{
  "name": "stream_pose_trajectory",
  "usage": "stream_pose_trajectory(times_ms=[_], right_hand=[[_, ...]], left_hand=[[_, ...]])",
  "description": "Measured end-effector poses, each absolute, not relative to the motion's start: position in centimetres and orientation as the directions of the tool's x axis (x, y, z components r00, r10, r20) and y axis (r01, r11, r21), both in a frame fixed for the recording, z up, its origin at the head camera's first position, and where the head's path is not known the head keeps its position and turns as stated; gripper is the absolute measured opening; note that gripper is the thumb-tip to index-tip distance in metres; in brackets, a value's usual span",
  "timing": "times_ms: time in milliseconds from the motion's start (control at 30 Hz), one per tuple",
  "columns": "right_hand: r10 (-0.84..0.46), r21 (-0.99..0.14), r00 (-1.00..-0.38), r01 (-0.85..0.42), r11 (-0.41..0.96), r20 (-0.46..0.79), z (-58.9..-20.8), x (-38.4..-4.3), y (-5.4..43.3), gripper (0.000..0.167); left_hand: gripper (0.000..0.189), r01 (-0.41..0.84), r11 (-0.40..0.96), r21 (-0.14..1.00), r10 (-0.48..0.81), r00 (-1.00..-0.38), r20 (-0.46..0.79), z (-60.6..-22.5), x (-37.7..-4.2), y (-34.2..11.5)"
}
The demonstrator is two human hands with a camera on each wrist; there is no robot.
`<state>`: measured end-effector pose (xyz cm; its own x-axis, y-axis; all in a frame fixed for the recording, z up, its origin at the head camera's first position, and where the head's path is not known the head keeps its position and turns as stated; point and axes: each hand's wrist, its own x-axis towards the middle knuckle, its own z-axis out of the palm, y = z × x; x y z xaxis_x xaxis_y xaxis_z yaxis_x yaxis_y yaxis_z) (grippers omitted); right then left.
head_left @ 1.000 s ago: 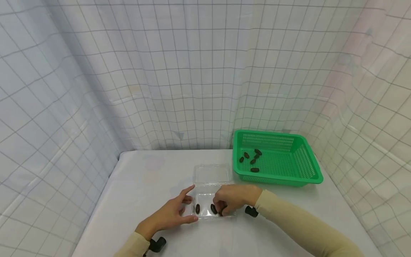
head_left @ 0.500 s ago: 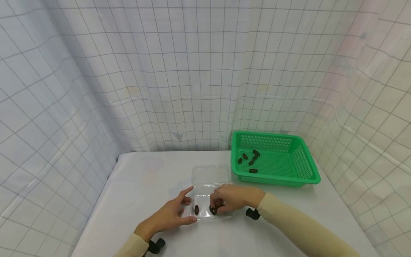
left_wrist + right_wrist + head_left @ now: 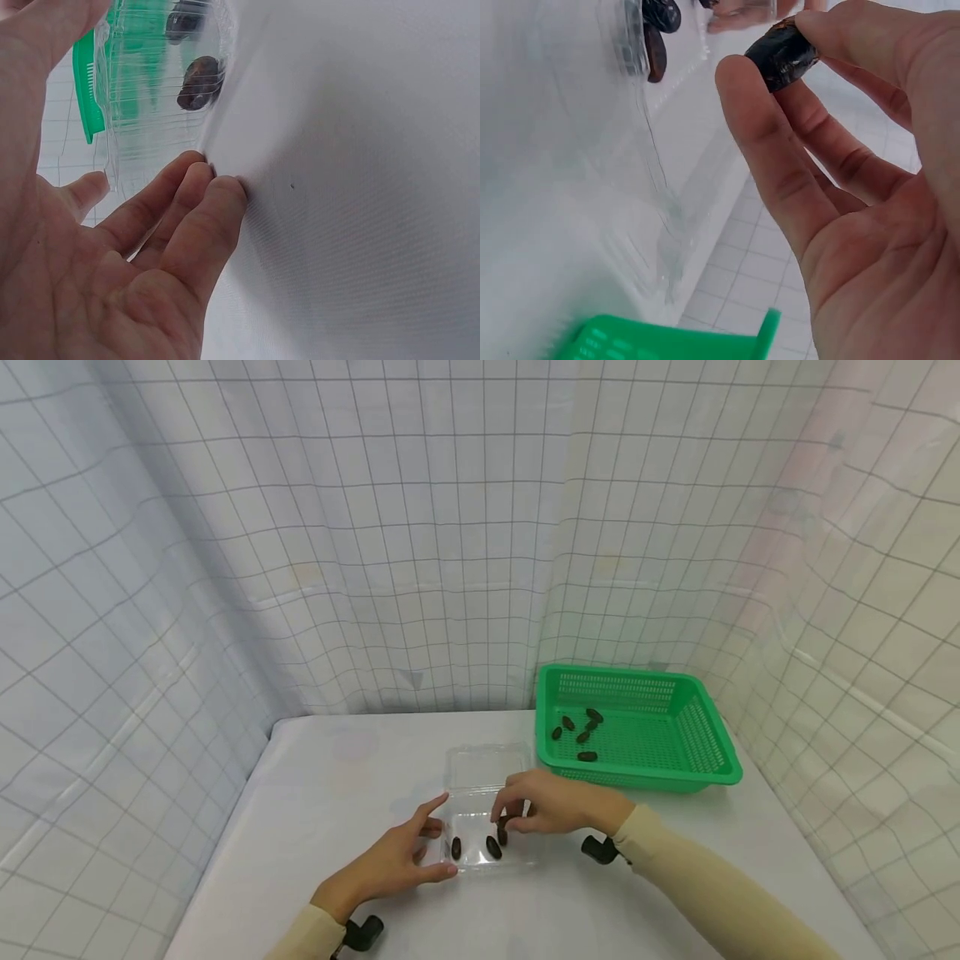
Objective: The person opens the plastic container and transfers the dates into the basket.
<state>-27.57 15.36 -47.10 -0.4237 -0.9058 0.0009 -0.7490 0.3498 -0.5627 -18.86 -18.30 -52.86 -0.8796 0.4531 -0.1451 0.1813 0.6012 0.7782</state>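
A clear plastic clamshell box (image 3: 471, 827) lies on the white table with its lid (image 3: 487, 767) folded back. Inside are dark brown dates: one date (image 3: 456, 848) at the left, a second date (image 3: 492, 847) in the middle and a third beside it. My right hand (image 3: 555, 802), over the box's right part, pinches a shiny date (image 3: 781, 56) between thumb and fingertips, raised above the others. My left hand (image 3: 393, 862) spreads along the box's left side, thumb at the near corner and index finger toward the far one. In the left wrist view, its fingertips (image 3: 217, 196) touch the tablecloth close to the box wall.
Behind and to the right stands a green plastic basket (image 3: 652, 772) with several dates (image 3: 588, 757) at its left end. White grid-patterned curtains (image 3: 420, 568) enclose the table (image 3: 337, 777) at the back and sides.
My right hand, low among the dates in the box, has risen and moved slightly away from me with a date pinched. The left hand stays at the box's left side.
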Motion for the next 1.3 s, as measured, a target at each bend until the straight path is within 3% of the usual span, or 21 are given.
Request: stream_pose_trajectory(times_ms=[267,633,967,1300], right_hand=[[-0.850,-0.612,-0.525,-0.685,0.395,0.040,-45.6,-27.9,17.3,0.023],[-0.802,-0.599,-0.583,-0.692,0.404,0.132,-44.6,-29.0,20.0,0.041],[-0.742,-0.551,-0.641,-0.698,0.457,0.196,-43.3,-31.3,22.5,0.038],[-0.672,-0.556,-0.724,-0.626,0.547,0.154,-42.5,-33.2,24.9,0.038]], left_hand=[[0.114,0.199,0.603,0.772,0.454,-0.882,-0.126,-53.1,-19.1,-18.2],[0.115,0.195,0.588,0.785,0.458,-0.880,-0.125,-53.2,-19.1,-18.3],[0.115,0.186,0.584,0.790,0.458,-0.879,-0.132,-53.5,-19.1,-18.4],[0.114,0.178,0.574,0.799,0.462,-0.877,-0.136,-53.3,-19.0,-18.4]])
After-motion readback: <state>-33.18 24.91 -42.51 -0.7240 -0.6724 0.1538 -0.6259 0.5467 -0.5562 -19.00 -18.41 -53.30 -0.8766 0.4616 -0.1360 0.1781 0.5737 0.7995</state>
